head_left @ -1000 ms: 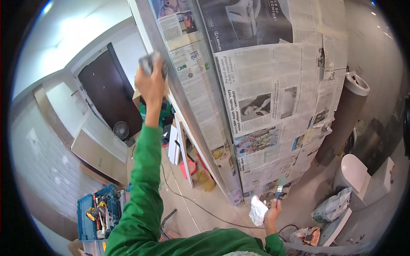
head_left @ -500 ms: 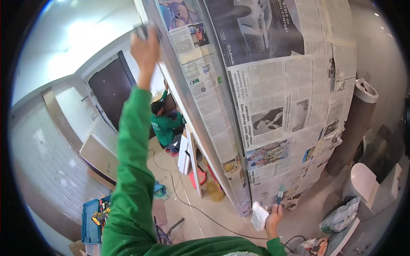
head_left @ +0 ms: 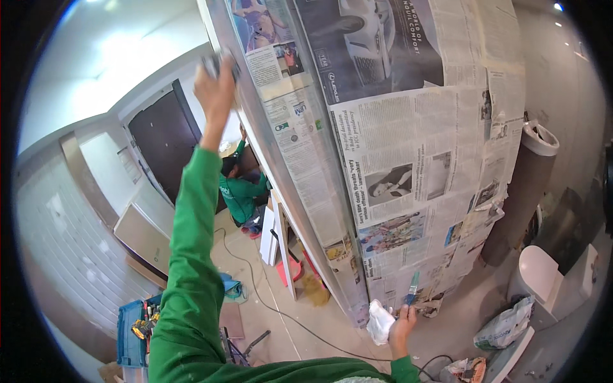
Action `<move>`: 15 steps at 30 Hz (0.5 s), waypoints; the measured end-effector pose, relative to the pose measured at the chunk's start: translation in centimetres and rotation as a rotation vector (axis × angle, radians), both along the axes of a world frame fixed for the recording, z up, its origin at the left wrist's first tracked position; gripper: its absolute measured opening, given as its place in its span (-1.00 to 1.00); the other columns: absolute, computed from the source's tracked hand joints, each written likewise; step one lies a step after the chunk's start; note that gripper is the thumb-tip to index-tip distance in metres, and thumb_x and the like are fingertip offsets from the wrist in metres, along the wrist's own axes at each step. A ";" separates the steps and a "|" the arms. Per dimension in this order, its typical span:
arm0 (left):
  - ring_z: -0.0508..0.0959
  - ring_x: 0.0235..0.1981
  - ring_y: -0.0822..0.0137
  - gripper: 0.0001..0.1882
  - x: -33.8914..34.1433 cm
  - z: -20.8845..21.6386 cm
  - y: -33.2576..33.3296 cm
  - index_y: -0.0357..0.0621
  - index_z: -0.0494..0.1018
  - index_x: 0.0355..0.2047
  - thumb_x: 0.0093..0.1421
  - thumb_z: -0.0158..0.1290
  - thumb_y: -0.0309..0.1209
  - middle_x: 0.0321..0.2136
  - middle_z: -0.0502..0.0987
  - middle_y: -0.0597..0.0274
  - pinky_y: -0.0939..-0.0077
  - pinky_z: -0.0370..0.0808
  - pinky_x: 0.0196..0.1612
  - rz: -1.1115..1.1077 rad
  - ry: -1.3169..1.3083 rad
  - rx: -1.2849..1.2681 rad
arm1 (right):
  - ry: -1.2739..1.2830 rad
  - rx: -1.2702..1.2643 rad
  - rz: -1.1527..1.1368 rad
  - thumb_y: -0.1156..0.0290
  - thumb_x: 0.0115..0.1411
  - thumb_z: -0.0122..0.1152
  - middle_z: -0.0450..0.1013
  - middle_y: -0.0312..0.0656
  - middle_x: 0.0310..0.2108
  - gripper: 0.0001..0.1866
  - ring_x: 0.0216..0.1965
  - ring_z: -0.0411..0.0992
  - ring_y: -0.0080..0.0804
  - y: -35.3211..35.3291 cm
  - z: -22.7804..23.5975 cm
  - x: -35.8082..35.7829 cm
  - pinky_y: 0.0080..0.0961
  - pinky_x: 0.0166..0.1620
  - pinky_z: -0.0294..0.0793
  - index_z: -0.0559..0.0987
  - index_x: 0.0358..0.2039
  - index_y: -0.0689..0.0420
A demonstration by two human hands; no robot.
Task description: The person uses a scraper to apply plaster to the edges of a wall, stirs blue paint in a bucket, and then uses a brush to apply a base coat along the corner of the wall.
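Note:
My left hand (head_left: 214, 92) is raised high at the pale edge (head_left: 271, 182) of a tall upright panel. Its fingers are closed around a small dark grey object, too blurred to name, held against that edge. Low down at the foot of the panel, my right hand (head_left: 401, 329) grips a paintbrush (head_left: 411, 292) with a blue handle, bristles pointing up. A crumpled white cloth (head_left: 380, 322) is in the same hand, beside the thumb. Newspaper sheets (head_left: 389, 143) cover the panel's broad face and a strip along its narrow side.
A person in green (head_left: 242, 195) crouches beyond the panel. White boards (head_left: 276, 236) lean near a red dustpan (head_left: 290, 271). A cable (head_left: 268, 297) crosses the floor. Lower left is a blue toolbox (head_left: 129, 332); at right stand a toilet (head_left: 539, 271) and a white sack (head_left: 506, 325).
My left hand has slid a little down along the panel's edge. The whole view has shifted slightly, and my right hand keeps hold of the paintbrush and cloth.

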State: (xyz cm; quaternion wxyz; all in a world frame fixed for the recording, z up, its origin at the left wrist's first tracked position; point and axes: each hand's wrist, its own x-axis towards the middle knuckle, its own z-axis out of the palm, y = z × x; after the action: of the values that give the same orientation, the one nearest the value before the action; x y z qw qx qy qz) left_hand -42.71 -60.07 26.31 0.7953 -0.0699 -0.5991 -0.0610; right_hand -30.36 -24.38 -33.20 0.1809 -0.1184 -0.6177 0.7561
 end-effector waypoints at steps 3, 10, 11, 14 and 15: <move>0.61 -0.32 -0.15 -0.46 1.1 0.6 0.2 -0.34 0.55 -0.37 0.08 0.17 0.03 -0.44 0.58 -0.21 0.09 0.50 -0.21 -0.001 -0.179 0.037 | 0.006 -0.044 -0.037 0.38 0.31 0.02 0.25 -0.34 -0.59 -0.75 -0.51 0.18 -0.55 0.4 -3.4 0.2 -0.47 -0.43 0.20 0.37 -0.49 0.20; 0.57 -0.41 -0.10 -0.46 0.3 7.4 -3.4 -0.35 0.51 -0.33 0.14 0.12 0.02 -0.40 0.58 -0.18 0.15 0.48 -0.28 0.233 -0.157 0.042 | -0.032 -0.057 0.090 0.36 0.32 0.02 0.26 -0.38 -0.58 -0.74 -0.49 0.19 -0.59 1.0 -1.7 2.0 -0.50 -0.41 0.21 0.39 -0.51 0.19; 0.57 -0.41 -0.13 -0.48 0.4 0.3 -2.8 -0.36 0.50 -0.29 0.16 0.11 -0.01 -0.40 0.57 -0.18 0.14 0.48 -0.29 0.194 -0.169 0.037 | -0.039 -0.063 0.063 0.36 0.32 0.03 0.27 -0.38 -0.57 -0.74 -0.49 0.19 -0.59 1.5 -1.4 2.0 -0.51 -0.41 0.21 0.39 -0.51 0.18; 0.60 -0.35 0.08 -0.63 1.8 -19.9 0.9 -0.32 0.47 -0.14 0.18 0.16 -0.26 -0.42 0.57 -0.11 0.28 0.50 -0.23 0.041 -0.256 -0.040 | -0.052 -0.101 0.018 0.35 0.32 0.03 0.28 -0.37 -0.56 -0.75 -0.49 0.20 -0.60 2.8 -1.1 2.2 -0.52 -0.41 0.22 0.40 -0.49 0.17; 0.63 -0.43 0.15 -0.67 2.9 -24.9 1.9 -0.28 0.43 -0.16 0.13 0.22 -0.38 -0.43 0.58 -0.03 0.37 0.51 -0.35 -0.143 -0.379 0.022 | -0.066 -0.114 0.005 0.35 0.32 0.03 0.28 -0.37 -0.55 -0.76 -0.49 0.20 -0.60 3.1 -1.5 2.4 -0.53 -0.41 0.23 0.40 -0.48 0.17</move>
State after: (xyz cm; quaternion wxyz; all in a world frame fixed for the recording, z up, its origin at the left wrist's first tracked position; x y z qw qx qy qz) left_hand -39.78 -58.19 1.41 0.6627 -0.0907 -0.7308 -0.1362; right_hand -27.98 -21.29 -34.74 0.1512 -0.1519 -0.5796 0.7862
